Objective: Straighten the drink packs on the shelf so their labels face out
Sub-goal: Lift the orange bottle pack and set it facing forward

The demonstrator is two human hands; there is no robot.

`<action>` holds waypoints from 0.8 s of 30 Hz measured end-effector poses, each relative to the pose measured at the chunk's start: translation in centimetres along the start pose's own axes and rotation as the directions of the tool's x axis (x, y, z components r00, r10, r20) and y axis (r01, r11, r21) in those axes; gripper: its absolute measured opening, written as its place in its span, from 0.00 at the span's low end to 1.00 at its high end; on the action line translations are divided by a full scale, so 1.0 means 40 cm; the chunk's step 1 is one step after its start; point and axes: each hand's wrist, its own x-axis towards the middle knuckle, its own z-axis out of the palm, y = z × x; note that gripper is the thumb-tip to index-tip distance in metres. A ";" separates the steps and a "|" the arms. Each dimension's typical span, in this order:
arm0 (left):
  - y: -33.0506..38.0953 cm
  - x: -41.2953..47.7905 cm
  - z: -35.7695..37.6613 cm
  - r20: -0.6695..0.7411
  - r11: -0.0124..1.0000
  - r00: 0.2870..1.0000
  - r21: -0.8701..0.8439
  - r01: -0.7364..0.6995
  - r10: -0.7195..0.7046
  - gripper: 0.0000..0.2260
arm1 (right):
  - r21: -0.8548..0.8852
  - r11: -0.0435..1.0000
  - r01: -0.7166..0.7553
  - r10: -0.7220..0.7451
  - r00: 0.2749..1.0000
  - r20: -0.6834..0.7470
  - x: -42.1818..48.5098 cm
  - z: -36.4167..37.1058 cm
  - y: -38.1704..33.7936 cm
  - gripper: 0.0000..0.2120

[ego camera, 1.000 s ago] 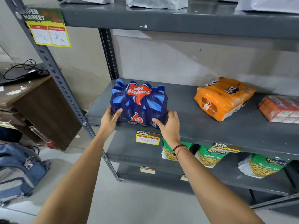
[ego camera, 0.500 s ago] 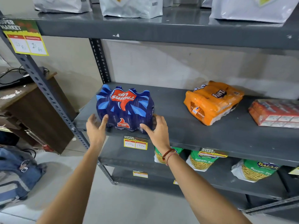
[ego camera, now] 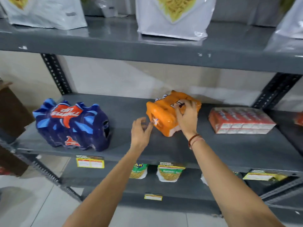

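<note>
The orange pack (ego camera: 165, 114) lies skewed mid-shelf (ego camera: 213, 149), right of the blue pack (ego camera: 72, 126). The right hand (ego camera: 186, 118) rests spread across its top; the left hand (ego camera: 141, 131) hovers open, just beside its near-left corner. Best to grip both ends, then swivel it square.

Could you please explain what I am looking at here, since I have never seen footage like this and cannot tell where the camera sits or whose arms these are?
There is no machine: a person wears a wide-angle camera on the head, looking down at their own bare arms. The middle shelf holds a dark blue drink pack, an orange drink pack and a red carton pack. The right hand rests on the orange drink pack, fingers spread over its top, not yet a closed grip. The left hand is open beside it, apparently not touching. White bags stand on the shelf above.
</note>
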 end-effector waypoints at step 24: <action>-0.013 0.093 0.097 0.226 0.997 0.971 -0.040 -0.071 0.078 0.40 | 0.130 0.927 -0.352 0.332 0.930 0.156 -0.046 -0.142 0.185 0.42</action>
